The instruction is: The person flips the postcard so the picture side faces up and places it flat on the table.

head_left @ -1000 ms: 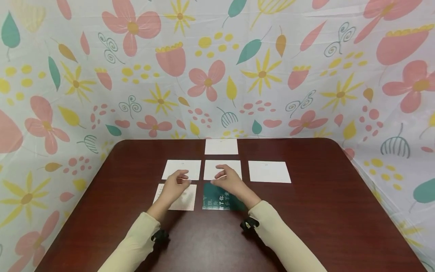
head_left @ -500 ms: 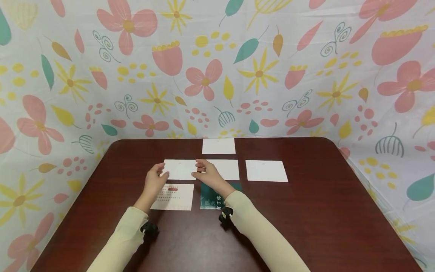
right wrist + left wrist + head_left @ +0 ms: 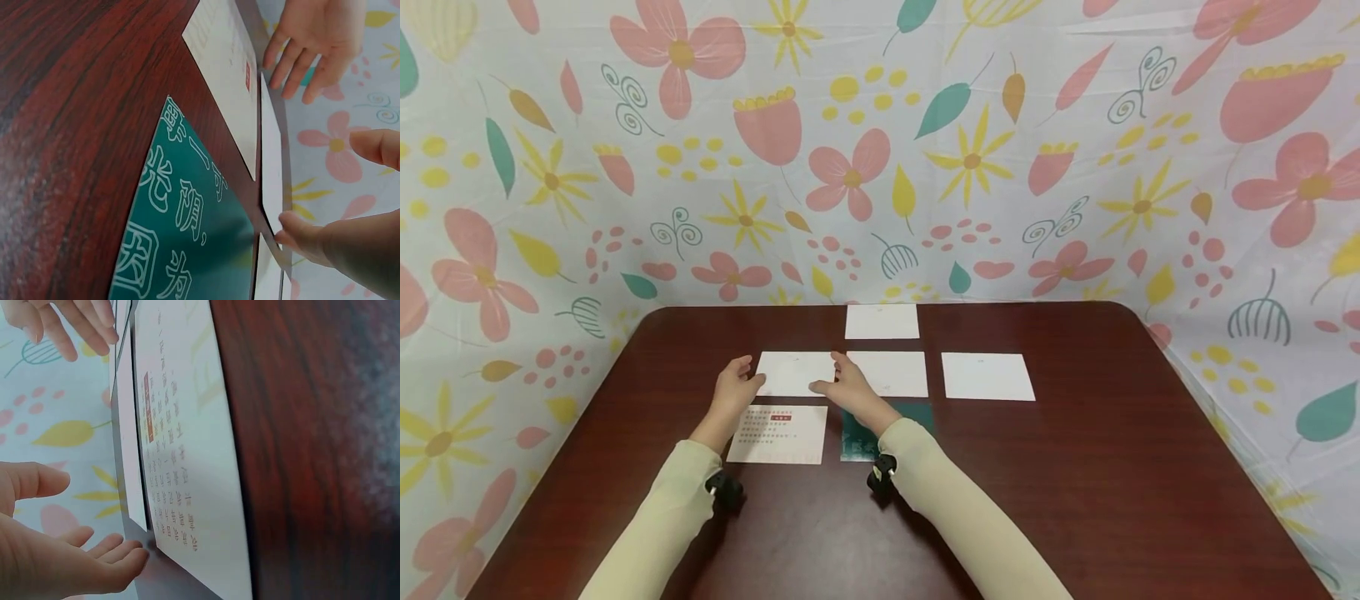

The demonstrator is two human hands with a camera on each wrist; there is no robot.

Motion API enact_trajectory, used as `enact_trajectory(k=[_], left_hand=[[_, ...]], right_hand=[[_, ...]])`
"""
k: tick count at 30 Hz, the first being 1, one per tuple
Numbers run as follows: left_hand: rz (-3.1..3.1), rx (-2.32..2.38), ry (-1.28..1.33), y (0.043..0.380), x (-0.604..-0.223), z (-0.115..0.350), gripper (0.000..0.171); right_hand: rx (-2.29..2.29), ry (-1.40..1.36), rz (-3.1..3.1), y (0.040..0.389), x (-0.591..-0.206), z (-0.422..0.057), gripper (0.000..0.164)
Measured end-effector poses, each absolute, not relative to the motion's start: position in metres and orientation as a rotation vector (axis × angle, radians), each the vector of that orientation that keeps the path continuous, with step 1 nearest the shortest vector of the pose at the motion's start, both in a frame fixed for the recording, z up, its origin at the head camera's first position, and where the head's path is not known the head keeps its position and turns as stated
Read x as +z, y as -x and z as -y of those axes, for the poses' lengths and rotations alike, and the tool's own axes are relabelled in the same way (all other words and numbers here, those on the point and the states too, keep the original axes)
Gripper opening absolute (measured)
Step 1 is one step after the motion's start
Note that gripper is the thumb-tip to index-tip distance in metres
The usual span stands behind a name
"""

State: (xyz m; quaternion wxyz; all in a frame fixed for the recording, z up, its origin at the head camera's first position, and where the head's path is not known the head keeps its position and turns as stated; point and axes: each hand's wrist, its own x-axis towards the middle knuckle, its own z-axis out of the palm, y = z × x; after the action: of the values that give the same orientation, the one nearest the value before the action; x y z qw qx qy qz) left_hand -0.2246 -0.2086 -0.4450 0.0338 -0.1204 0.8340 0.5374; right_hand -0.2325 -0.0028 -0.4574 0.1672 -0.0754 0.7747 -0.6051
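Observation:
Several rectangular cards lie flat on the dark red table (image 3: 1112, 500). My left hand (image 3: 730, 397) is at the left end of a plain white card (image 3: 790, 372), thumb spread from the fingers. Over that card's right end is my right hand (image 3: 853, 393), also with thumb and fingers apart. Neither grips anything; whether fingertips touch the card cannot be told. Nearer me lies a cream card (image 3: 778, 442) printed with lines of characters and a red block. Beside it a dark green card (image 3: 187, 237) with white outlined characters is partly covered by my right wrist.
More white cards lie around: a middle card (image 3: 895, 372), a right-hand card (image 3: 988, 377) and a far card (image 3: 882, 322) at the table's back edge. A flower-patterned cloth (image 3: 1000, 150) hangs behind the table.
Both hands have shifted left, from over the cream and green cards to the two ends of the left white card. The cream card's print is now uncovered. The view turned slightly.

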Motion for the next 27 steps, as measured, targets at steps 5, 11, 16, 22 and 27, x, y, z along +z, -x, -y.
enact_trajectory(k=[5, 11, 16, 22, 27], left_hand=[[-2.533, 1.637, 0.388, 0.2254, -0.4425, 0.2084, 0.058], [-2.529, 1.631, 0.381, 0.2283, -0.4444, 0.2092, 0.058], [-2.527, 1.643, 0.393, 0.2307, -0.4473, 0.2089, 0.058], [-2.539, 1.637, 0.402, 0.2314, -0.4484, 0.2092, 0.057], [-2.546, 1.623, 0.418, 0.2325, -0.4469, 0.2089, 0.057]], right_hand=[[-1.659, 0.191, -2.250, 0.2302, -0.4544, 0.0047, 0.076], [-1.649, 0.184, -2.253, 0.2299, -0.4512, 0.0066, 0.074], [-1.641, 0.176, -2.254, 0.2309, -0.4517, 0.0077, 0.073], [-1.652, 0.153, -2.251, 0.2340, -0.4534, 0.0078, 0.071], [-1.678, 0.119, -2.240, 0.2342, -0.4511, 0.0075, 0.069]])
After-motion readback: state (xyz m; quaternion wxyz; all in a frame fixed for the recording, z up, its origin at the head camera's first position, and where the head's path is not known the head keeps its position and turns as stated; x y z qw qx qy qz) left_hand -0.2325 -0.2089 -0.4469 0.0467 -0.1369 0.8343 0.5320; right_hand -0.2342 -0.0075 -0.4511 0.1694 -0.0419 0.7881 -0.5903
